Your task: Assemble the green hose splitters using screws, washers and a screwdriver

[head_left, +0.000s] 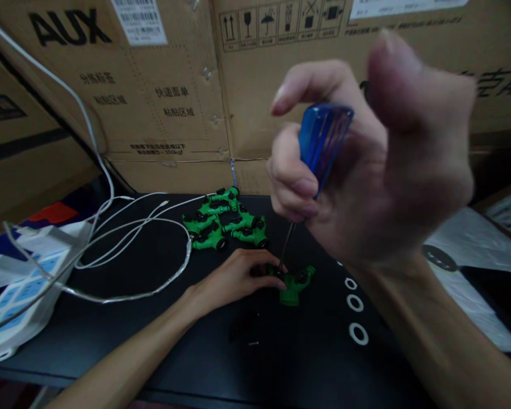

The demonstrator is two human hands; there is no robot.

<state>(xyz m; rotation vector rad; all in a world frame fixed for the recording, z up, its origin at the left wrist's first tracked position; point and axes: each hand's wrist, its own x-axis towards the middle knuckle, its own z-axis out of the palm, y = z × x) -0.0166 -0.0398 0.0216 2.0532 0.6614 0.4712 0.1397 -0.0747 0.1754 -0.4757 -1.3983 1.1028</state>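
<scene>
My right hand (pixel 366 147) is closed around the blue handle of a screwdriver (pixel 323 142), its lower fingers wrapped on it while the index finger and thumb are raised off. The thin shaft slants down to a green Y-shaped hose connector (pixel 290 292) with black parts. Low on the table, my left hand (pixel 242 272) pinches one arm of that connector between thumb and fingers. The screwdriver tip meets it beside those fingertips; the exact contact is hidden. A small screw-like metal piece (pixel 254 343) lies nearer to me, beside dark parts hard to make out.
Several more green connectors (pixel 210 236) are grouped behind my left hand. White rings (pixel 358 334) lie in a row at the right. White cables (pixel 153 292) and a power strip (pixel 29 289) occupy the left. Cardboard boxes (pixel 166 113) wall off the back; plastic wrapping (pixel 485 250) is far right.
</scene>
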